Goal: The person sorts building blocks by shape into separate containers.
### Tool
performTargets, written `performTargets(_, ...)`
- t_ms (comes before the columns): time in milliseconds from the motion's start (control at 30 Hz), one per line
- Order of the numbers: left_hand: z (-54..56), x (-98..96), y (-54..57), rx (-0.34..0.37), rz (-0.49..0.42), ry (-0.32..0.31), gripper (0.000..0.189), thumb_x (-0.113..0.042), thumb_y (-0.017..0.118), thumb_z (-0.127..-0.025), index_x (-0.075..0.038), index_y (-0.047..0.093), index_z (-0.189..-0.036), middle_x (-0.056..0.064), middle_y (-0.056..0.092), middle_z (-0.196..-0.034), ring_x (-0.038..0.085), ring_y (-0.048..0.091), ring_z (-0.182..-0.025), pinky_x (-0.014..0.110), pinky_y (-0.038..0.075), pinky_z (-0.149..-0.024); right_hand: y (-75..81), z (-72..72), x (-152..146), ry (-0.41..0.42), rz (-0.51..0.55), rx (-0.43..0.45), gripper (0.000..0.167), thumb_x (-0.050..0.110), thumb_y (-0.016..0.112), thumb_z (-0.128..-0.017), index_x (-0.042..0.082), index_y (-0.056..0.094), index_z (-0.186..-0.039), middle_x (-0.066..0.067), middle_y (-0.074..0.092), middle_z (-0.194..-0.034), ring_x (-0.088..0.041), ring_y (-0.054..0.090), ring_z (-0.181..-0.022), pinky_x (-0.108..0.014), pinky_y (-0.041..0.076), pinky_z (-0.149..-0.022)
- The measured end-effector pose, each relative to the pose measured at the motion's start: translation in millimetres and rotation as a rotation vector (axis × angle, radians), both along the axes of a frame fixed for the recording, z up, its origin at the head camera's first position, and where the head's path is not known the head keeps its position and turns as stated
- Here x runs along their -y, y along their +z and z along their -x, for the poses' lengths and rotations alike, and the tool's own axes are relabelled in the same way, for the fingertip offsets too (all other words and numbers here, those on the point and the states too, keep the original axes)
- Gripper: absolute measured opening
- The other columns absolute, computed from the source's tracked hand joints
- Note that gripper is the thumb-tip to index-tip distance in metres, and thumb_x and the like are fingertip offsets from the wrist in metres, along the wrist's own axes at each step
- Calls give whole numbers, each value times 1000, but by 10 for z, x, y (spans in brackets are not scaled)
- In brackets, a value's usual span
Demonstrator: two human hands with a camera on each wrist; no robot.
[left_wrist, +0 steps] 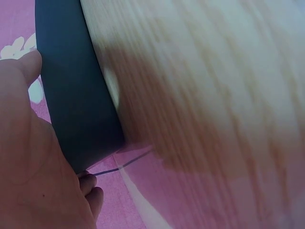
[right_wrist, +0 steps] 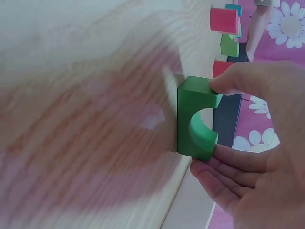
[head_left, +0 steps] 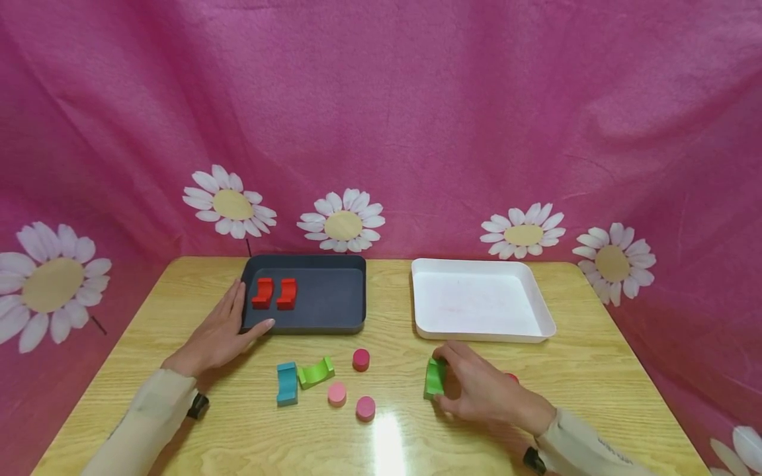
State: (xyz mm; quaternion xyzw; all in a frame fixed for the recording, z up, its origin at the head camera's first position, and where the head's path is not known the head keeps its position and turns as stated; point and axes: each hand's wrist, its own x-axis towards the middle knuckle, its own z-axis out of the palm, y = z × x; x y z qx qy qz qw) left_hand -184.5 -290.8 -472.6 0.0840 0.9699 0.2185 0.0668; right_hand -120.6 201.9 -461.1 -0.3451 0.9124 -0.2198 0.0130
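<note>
Right hand [head_left: 476,383] pinches green block [head_left: 435,378] between thumb and fingers, just in front of white tray [head_left: 476,297]. Left hand [head_left: 217,334], fingers extended, touches black tray [head_left: 333,297] at its near left corner, well apart from that block; two red blocks [head_left: 287,293] inside.

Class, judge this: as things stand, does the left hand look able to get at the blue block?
Probably yes: the left hand only rests against the dark tray, and bare table lies between it and the blue block.
</note>
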Motion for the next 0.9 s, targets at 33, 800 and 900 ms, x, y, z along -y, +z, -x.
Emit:
performTargets(33, 0, 0, 3, 1, -1, 0, 118, -71, 56, -101, 3, -7, -169, 28, -6, -177, 53, 6, -160, 73, 17, -125, 0, -8, -1, 1, -1, 0, 51, 21, 89, -83, 0, 62, -121, -1, 60, -112, -18, 60, -104, -37, 58, -92)
performTargets(800, -2, 7, 7, 0, -11, 3, 120, -74, 55, -100, 1, -8, -169, 27, -5, -177, 52, 4, -161, 71, 13, -127, 54, -211, -66, -56, -34, 51, 56, 30, 91, -79, 7, 62, -120, 8, 57, -110, -10, 55, -101, -34, 57, -91)
performTargets(900, 1, 6, 9, 4, -11, 5, 119, -74, 55, -100, 1, -8, -169, 27, -6, -177, 52, 3, -161, 71, 13, -127, 93, -218, -79, -63, -25, 78, 55, 30, 91, -79, 9, 61, -121, 7, 56, -111, -10, 55, -100, -33, 57, -90)
